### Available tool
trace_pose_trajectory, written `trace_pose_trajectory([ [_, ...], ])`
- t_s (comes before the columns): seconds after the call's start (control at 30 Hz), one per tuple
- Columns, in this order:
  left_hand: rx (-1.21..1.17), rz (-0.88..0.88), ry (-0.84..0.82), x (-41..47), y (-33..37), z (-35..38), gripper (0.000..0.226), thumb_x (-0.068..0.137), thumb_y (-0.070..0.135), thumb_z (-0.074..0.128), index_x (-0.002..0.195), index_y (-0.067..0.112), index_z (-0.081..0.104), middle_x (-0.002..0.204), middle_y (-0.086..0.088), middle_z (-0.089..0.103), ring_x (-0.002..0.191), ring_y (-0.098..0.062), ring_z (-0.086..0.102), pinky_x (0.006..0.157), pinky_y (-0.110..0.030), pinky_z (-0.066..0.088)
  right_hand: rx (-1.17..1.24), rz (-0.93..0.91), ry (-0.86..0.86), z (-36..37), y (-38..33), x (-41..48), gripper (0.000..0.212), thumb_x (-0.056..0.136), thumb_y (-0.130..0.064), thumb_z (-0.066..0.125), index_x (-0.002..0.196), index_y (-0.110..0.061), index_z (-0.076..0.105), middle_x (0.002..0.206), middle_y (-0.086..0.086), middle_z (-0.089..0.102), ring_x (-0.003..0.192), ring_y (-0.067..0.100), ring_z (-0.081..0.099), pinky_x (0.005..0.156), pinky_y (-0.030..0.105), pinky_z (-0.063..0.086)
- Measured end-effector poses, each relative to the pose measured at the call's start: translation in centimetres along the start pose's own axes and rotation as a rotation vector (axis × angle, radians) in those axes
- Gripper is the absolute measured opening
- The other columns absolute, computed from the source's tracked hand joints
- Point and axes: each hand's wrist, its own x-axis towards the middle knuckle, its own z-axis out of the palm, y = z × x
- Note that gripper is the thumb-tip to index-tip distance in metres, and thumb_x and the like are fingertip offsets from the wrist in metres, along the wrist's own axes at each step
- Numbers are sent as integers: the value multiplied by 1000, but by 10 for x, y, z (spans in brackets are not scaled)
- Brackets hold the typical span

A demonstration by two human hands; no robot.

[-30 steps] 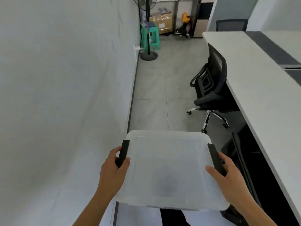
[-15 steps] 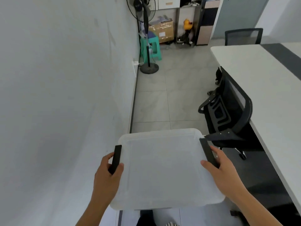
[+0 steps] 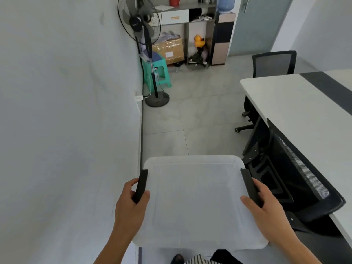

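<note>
lidded storage box carried by its two end latches

storage box (image 3: 198, 199): translucent white plastic, lid on. it is held roughly level in the air in front of the person, above the floor (image 3: 200, 121). the wall (image 3: 66, 130) is on the left, and an office chair (image 3: 297, 180) tucked at the bench (image 3: 297, 103) is on the right. the box rests on nothing. no contents can be made out through the cloudy lid.

left hand (image 3: 131, 204): closed round the left latch (image 3: 142, 184), thumb on the lid side and fingers on the outside.

right hand (image 3: 266, 208): thumb laid along the lid, fingers curled over the right latch (image 3: 249, 185) and down the end wall. fingertips are hidden.

handling (judgement): thin plastic, stiff at the rim and likely springy at the lid centre. it looks light. the smooth walls would be slippery if pinched. the best hold is under the rim at the two short ends, one hand each. lifting by a latch alone could pop it open. the far right corner is near the chair back, so there is little clearance.
</note>
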Motion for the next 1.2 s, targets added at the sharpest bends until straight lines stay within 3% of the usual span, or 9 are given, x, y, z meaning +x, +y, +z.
trace_pose_trajectory([
  [0.13, 9, 34, -56, 95, 41, 29, 38, 88, 19, 61, 123, 23, 49, 76, -4, 59, 67, -18, 57, 59, -26, 42, 17, 34, 43, 4, -25, 86, 58, 86, -26, 63, 138, -29, 39, 95, 3, 64, 95, 30, 63, 76, 43, 53],
  [0.23, 34, 37, -79, 171, 67, 59, 41, 88, 21, 60, 126, 24, 47, 86, -4, 62, 76, -18, 59, 62, -26, 43, 18, 41, 55, 8, -42, 164, 59, 86, -28, 62, 140, -27, 37, 105, -4, 61, 90, 18, 61, 68, 31, 49],
  [0.33, 50, 42, -70, 244, 99, 90, 42, 89, 22, 59, 128, 23, 45, 88, -4, 61, 75, -16, 58, 60, -24, 43, 19, 26, 58, 5, -67, 250, 56, 86, -29, 62, 138, -29, 39, 93, -11, 61, 81, 17, 61, 61, 26, 48],
  [0.47, 53, 30, -32, 328, 153, 117, 42, 88, 20, 60, 127, 22, 46, 77, -4, 60, 68, -19, 58, 57, -27, 42, 4, 13, 11, -5, -123, 355, 53, 87, -30, 60, 136, -30, 40, 93, -5, 62, 85, 20, 63, 67, 33, 52],
  [0.63, 34, -13, 33, 425, 196, 142, 39, 88, 19, 60, 125, 22, 47, 70, -3, 56, 61, -18, 54, 54, -29, 40, -46, -50, -64, -9, -185, 475, 57, 88, -30, 59, 140, -30, 35, 99, -9, 60, 87, 12, 60, 70, 32, 50],
  [0.8, 12, -55, 44, 537, 224, 170, 40, 87, 20, 59, 125, 22, 47, 74, -5, 58, 65, -20, 56, 57, -30, 42, -78, -49, -74, 2, -234, 589, 56, 87, -29, 60, 139, -29, 37, 94, -9, 62, 82, 14, 63, 65, 31, 50],
  [0.93, -3, -34, 23, 642, 256, 193, 36, 87, 19, 60, 121, 23, 50, 71, -9, 58, 63, -21, 55, 57, -30, 42, -70, -25, -33, 19, -270, 678, 57, 87, -30, 61, 138, -30, 38, 96, -14, 59, 86, 8, 58, 71, 32, 47],
  [1.13, 0, 48, -64, 791, 341, 212, 35, 88, 20, 60, 120, 26, 49, 79, -5, 61, 66, -15, 57, 57, -25, 44, -20, 40, 76, 22, -347, 789, 59, 85, -30, 63, 138, -31, 37, 95, -12, 62, 83, 13, 62, 69, 35, 51],
  [1.2, 37, 81, -102, 836, 367, 225, 36, 87, 20, 61, 121, 26, 49, 78, -11, 61, 65, -19, 57, 57, -27, 46, -6, 49, 101, 18, -365, 824, 61, 85, -31, 63, 139, -31, 35, 97, -10, 62, 85, 15, 62, 73, 38, 52],
])
